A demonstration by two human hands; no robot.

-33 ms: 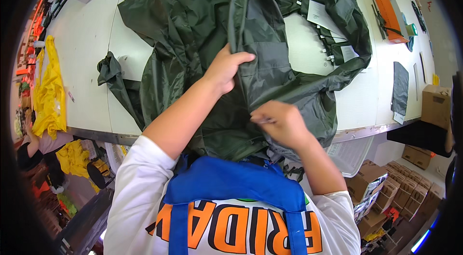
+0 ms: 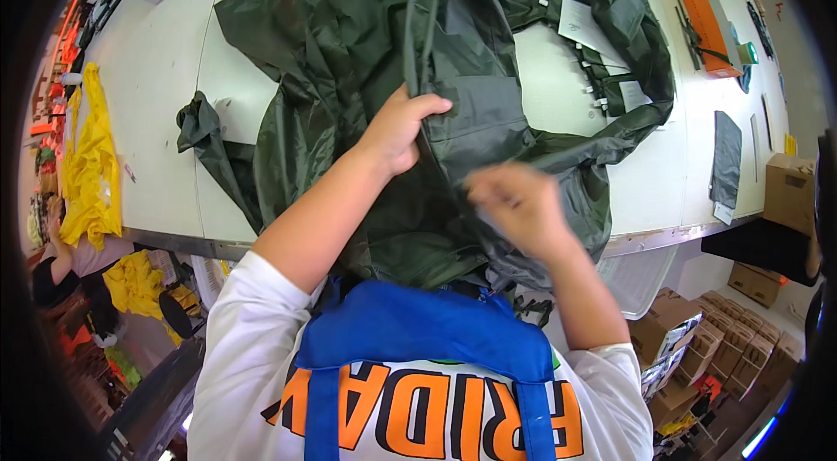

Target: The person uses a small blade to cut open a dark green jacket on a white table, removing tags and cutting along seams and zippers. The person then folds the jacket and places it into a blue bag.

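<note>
A dark green waterproof garment [image 2: 349, 34] lies in loose folds over the table and hangs at its near edge. Along one raised edge of it, my left hand [image 2: 397, 131] is closed, with the thumb on top of the cloth. A stitched panel [image 2: 479, 108] shows just right of that thumb. My right hand [image 2: 523, 204], lower and to the right, is curled close above the same cloth edge and smeared by motion. Something small may be between its fingers, but I cannot make out what.
Around the white table [image 2: 157, 164] lie a yellow garment [image 2: 91, 169] at left and white paper tags [image 2: 584, 29] at right. An orange box [image 2: 704, 29], a folded dark piece [image 2: 724, 160] and a cardboard box [image 2: 789, 186] are further right. A clear plastic bin [image 2: 641, 278] sits below the edge.
My right hand has moved slightly up and to the right, away from the cloth edge. My left hand has shifted a little to the left with the edge still in its grip.
</note>
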